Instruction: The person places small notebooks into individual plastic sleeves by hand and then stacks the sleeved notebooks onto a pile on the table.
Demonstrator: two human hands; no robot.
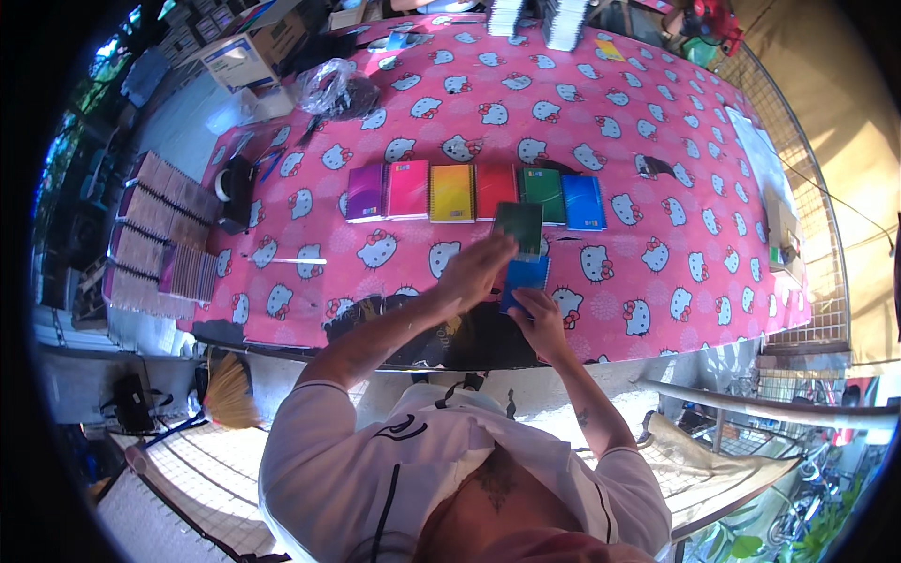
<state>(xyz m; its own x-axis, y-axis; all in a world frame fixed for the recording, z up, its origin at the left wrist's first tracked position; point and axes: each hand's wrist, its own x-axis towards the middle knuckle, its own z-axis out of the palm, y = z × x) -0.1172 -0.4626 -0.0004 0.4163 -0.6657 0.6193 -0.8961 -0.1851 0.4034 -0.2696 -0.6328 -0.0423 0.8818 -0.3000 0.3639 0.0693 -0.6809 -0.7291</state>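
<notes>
Just below the centre of the frame, the left hand [477, 270] is raised with its fingers closed loosely on the lower edge of a dark green notebook [520, 228], which it holds above the table. Just beside it, to the lower right, the right hand [538, 314] grips a blue notebook [525, 278] from below, thumb and fingers wrapped around its bottom edge. Above the hands, in the middle of the frame, a row of six spiral notebooks [474, 193] lies flat and side by side: purple, pink, yellow, red, green and blue. They rest on a pink tablecloth [657, 188] printed with white cartoon cats, which covers a long table. Toward the upper left a crumpled clear plastic bag [336, 90] sits on the cloth, with a cardboard box [251, 52] beyond it at the table's corner. On the left edge of the cloth stands a black tape dispenser [236, 191], and further left are stacks of brown-covered notebooks [155, 235]. More stacks [544, 19] stand at the top edge. A wire fence [798, 197] runs along the right side, and a straw broom [228, 392] leans at the lower left.
</notes>
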